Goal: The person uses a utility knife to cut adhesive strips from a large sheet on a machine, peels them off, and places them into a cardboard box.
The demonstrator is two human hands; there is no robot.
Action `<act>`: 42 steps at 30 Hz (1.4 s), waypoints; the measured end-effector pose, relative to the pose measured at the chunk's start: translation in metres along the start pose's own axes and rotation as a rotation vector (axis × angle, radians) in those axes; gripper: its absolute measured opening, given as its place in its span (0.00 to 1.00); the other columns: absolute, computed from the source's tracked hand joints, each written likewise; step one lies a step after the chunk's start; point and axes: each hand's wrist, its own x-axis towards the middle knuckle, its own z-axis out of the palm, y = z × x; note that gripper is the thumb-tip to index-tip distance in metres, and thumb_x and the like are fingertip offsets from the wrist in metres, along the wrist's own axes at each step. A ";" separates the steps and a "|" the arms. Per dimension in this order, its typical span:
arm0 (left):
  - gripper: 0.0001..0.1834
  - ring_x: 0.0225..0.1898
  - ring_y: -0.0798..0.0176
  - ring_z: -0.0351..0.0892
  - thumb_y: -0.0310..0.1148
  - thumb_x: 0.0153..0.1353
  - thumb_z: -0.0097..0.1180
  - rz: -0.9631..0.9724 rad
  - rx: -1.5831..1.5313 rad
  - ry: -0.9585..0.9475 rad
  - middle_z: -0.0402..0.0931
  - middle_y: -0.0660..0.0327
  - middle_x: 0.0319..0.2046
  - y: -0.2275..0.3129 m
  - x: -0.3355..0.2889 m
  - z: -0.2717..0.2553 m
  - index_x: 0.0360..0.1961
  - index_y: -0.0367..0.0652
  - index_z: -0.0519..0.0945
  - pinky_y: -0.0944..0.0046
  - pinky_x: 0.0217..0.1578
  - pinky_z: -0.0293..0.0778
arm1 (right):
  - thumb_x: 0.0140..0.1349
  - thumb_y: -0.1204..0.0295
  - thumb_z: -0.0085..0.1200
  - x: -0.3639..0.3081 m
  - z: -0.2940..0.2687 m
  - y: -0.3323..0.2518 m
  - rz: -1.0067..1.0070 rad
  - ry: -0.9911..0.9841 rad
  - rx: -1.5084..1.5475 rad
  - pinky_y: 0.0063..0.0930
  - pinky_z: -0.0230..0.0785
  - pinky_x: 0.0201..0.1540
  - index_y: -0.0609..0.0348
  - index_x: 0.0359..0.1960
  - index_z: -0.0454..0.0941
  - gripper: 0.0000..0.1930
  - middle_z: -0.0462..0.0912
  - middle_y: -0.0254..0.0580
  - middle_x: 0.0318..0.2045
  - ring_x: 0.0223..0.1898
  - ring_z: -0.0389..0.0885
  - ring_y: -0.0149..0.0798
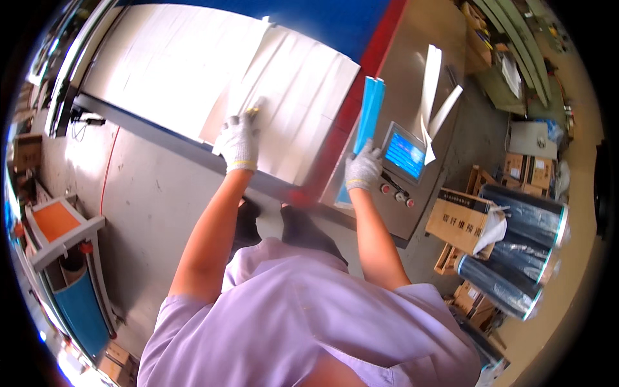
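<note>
My left hand [238,143], in a pale knitted glove, is at the near edge of the white sheet material [167,64] on the table. Its fingers are bent, with a small yellowish thing [253,111] at the fingertips, too blurred to name. Beside it lie long white strips [300,97], side by side with thin seams between them. To the right, my gloved right hand [364,166] is closed on the lower part of some blue strips [370,106], which lie lengthwise away from me on the grey-brown side panel [412,71].
A tilted screen [404,152] stands right of my right hand, with red buttons [409,202] below it. Loose white strips [431,84] lie beyond. A cardboard box [459,221] and wrapped black rolls [525,216] are at right; a wheeled frame [64,235] is at left.
</note>
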 end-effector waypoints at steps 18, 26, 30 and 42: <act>0.22 0.36 0.70 0.77 0.37 0.70 0.52 -0.503 -1.392 -0.405 0.79 0.61 0.38 -0.146 -0.068 -0.057 0.59 0.32 0.75 0.69 0.40 0.74 | 0.56 0.68 0.61 -0.017 -0.022 -0.173 -0.738 0.331 0.434 0.49 0.63 0.64 0.52 0.63 0.70 0.30 0.71 0.53 0.61 0.61 0.69 0.56; 0.20 0.28 0.71 0.77 0.33 0.65 0.61 -0.700 -1.355 -0.299 0.78 0.62 0.33 -0.265 -0.095 -0.050 0.55 0.34 0.77 0.69 0.31 0.76 | 0.61 0.61 0.57 -0.020 -0.012 -0.304 -1.038 0.138 -0.054 0.50 0.60 0.64 0.45 0.63 0.73 0.26 0.69 0.42 0.64 0.63 0.66 0.53; 0.22 0.28 0.71 0.77 0.34 0.66 0.60 -0.763 -1.427 -0.343 0.79 0.62 0.33 -0.275 -0.089 -0.073 0.58 0.35 0.76 0.69 0.31 0.76 | 0.63 0.59 0.55 -0.016 -0.009 -0.296 -0.957 0.022 -0.070 0.51 0.60 0.63 0.47 0.61 0.74 0.24 0.69 0.40 0.65 0.64 0.66 0.52; 0.19 0.28 0.72 0.79 0.33 0.65 0.57 -0.726 -1.243 -0.343 0.82 0.61 0.28 -0.243 -0.048 -0.073 0.55 0.35 0.80 0.71 0.29 0.75 | 0.59 0.62 0.59 -0.022 -0.067 -0.376 -1.224 0.217 -0.305 0.42 0.67 0.54 0.49 0.38 0.82 0.09 0.81 0.38 0.43 0.50 0.77 0.45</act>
